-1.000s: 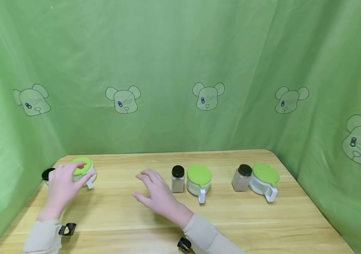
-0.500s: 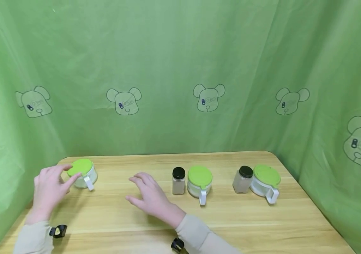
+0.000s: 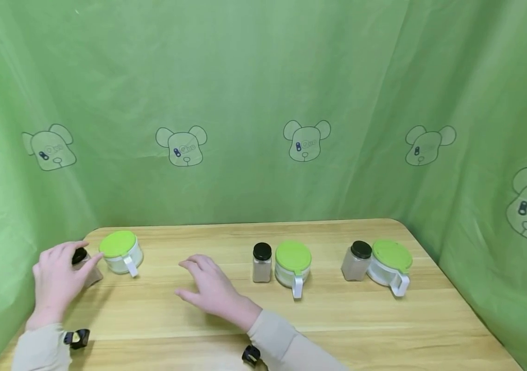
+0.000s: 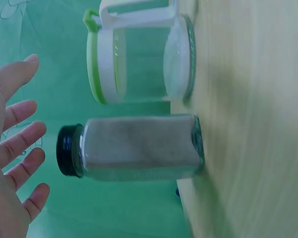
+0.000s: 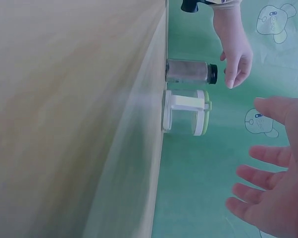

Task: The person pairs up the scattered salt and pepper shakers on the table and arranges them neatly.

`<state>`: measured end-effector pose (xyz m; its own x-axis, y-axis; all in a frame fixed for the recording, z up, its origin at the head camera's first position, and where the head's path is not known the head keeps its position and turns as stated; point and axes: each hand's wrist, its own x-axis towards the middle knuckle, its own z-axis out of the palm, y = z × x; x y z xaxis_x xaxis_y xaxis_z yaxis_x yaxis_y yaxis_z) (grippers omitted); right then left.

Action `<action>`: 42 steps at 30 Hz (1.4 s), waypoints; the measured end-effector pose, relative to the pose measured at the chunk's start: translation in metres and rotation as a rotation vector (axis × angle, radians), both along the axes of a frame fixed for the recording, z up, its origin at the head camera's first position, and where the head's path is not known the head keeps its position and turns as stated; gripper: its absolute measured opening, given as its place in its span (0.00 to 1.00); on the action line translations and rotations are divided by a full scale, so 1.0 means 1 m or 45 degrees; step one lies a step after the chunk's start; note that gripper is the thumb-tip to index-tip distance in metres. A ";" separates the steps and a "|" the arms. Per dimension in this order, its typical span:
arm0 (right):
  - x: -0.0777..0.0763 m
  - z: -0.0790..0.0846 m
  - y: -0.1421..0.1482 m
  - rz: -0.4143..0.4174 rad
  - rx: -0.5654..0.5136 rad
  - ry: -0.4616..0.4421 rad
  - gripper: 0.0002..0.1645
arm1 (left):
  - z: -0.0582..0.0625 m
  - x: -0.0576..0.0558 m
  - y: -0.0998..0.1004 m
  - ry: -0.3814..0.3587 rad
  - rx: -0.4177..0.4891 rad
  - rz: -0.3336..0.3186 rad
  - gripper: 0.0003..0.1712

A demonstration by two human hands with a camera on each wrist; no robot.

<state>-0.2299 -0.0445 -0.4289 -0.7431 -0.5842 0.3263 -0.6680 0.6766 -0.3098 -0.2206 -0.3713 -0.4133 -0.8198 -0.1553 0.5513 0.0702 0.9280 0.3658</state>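
The left hand [image 3: 59,275] was about half open by the left jar [image 4: 141,144], its fingers a bit bent and no hold on anything; the left wrist view showed a gap between it and the black cap [image 4: 70,150]. The left jar stood upright on the counter [image 3: 360,330], just beside the left pot [image 3: 119,251]. The step in hand seemed to be either reaching for that jar or letting it go, and one moment could not show which. For a grab, the next move called for closing the fingers gently on the cap; for letting go, it called for lifting away without a bump. The right hand [image 3: 209,286] was open too, thumb and fingers apart, with nothing in it. In all there were three jars and three pots: the middle jar [image 3: 262,268] was just beside the middle pot [image 3: 293,255], and the right jar [image 3: 355,265] was too close to the right pot [image 3: 390,257] to tell if they touched.
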 end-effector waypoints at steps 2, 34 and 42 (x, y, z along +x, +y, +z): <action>0.000 0.001 -0.003 0.013 0.005 -0.007 0.38 | -0.001 0.001 -0.004 -0.015 0.009 0.022 0.32; -0.009 -0.004 -0.042 0.062 0.055 -0.031 0.38 | -0.019 0.000 -0.028 -0.493 0.252 0.213 0.55; -0.016 -0.002 -0.054 0.054 0.045 -0.098 0.38 | -0.022 0.001 -0.029 -0.476 0.259 0.221 0.52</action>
<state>-0.2456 -0.0981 -0.4314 -0.7396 -0.6257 0.2478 -0.6714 0.6599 -0.3373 -0.2201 -0.4003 -0.4355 -0.9090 -0.3822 0.1666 -0.2513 0.8211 0.5124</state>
